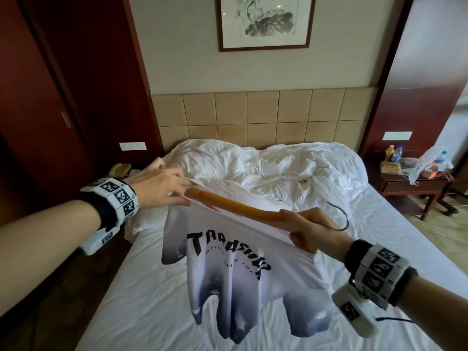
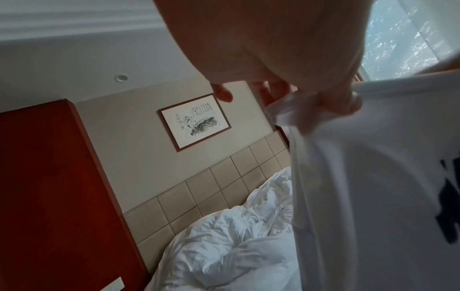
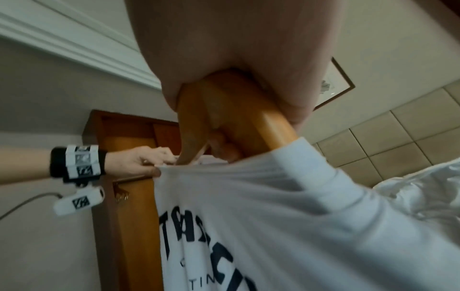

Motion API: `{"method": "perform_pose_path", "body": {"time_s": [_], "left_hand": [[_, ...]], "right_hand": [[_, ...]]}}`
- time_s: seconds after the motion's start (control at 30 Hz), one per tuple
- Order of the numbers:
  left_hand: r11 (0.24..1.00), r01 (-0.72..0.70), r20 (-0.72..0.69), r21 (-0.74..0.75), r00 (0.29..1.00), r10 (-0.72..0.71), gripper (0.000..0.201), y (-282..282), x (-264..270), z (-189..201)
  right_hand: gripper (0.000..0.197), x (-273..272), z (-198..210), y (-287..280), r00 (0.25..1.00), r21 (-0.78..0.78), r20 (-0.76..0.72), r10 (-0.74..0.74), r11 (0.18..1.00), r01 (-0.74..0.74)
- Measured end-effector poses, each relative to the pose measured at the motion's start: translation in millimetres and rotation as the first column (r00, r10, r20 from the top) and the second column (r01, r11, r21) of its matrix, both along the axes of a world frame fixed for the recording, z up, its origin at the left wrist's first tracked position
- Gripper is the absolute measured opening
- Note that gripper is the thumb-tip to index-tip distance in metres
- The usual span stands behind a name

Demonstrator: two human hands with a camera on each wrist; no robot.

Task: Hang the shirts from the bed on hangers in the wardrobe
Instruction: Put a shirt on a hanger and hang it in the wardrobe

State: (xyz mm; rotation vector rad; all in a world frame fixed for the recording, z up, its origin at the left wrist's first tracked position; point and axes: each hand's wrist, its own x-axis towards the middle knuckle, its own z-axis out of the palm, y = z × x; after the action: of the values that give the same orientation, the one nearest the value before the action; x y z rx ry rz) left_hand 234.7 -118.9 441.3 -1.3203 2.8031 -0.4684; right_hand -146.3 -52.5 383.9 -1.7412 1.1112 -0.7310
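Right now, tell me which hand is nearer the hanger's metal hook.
Right. The right hand grips the wooden hanger just beside the hook; the left hand pinches the shirt at the hanger's far end.

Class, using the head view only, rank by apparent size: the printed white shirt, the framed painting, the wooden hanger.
1. printed white shirt
2. framed painting, farther away and cut off at the top
3. wooden hanger

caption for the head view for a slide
Left hand and right hand work a wooden hanger into a white shirt above the bed.
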Motion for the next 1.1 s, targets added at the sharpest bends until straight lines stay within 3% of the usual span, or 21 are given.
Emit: {"method": "perform_pose_path", "body": {"time_s": [0.1, 0.23, 0.33, 0.53, 0.6, 0.67, 0.77, 0.87, 1.0, 1.1], "left_hand": [[1.0, 0.021, 0.038, 0.01, 0.999, -0.021, 0.056, 2, -14, 7], [0.992, 0.091, 0.107, -0.088, 0.991, -0.081, 0.065, 4, -32, 10], [0.961, 0.217, 0.101, -0.173, 0.974, -0.202, 0.055, 10, -58, 6], [0.937, 0.336, 0.044, -0.099, 0.942, -0.333, 0.039, 25, -98, 4], [0.947, 0.318, -0.04, -0.037, 0.947, -0.32, 0.031, 26, -99, 3], [0.95, 0.313, -0.288, 0.015, 0.911, -0.295, 0.019, 28, -98, 4], [0.973, 0.213, -0.538, 0.091, 0.832, -0.132, 0.04, 30, -109, 5], [0.98, 0.044, -0.536, 0.193, 0.841, 0.068, 0.052, 31, -133, 1], [0.988, -0.147, -0.563, 0.054, 0.812, 0.152, 0.031, 23, -161, -2], [0.983, -0.182, -0.603, -0.016, 0.786, 0.136, 0.033, 19, -164, 3]], "right_hand": [[0.094, 2, 3, -1, 0.985, -0.045, -0.171, 0.029, 0.998, -0.038], [0.073, 1, 26, -7, 0.99, -0.02, -0.143, -0.013, 1.0, 0.01], [0.072, 5, 44, -15, 0.99, 0.028, -0.117, -0.085, 0.996, 0.088], [0.061, 18, 77, -28, 0.987, 0.039, -0.076, -0.141, 0.989, 0.144], [0.061, 20, 83, -30, 0.983, 0.046, -0.114, -0.144, 0.988, 0.15], [0.059, 20, 87, -30, 0.982, 0.039, -0.131, -0.139, 0.989, 0.145], [0.058, 22, 94, -32, 0.983, 0.033, -0.137, -0.124, 0.991, 0.13], [0.06, 29, 106, -33, 0.983, 0.009, -0.153, -0.1, 0.995, 0.102], [0.06, 29, 122, -32, 0.979, -0.091, -0.196, -0.054, 0.995, 0.037], [0.048, 15, 118, -36, 0.977, -0.235, -0.2, -0.068, 0.972, 0.02]]}}
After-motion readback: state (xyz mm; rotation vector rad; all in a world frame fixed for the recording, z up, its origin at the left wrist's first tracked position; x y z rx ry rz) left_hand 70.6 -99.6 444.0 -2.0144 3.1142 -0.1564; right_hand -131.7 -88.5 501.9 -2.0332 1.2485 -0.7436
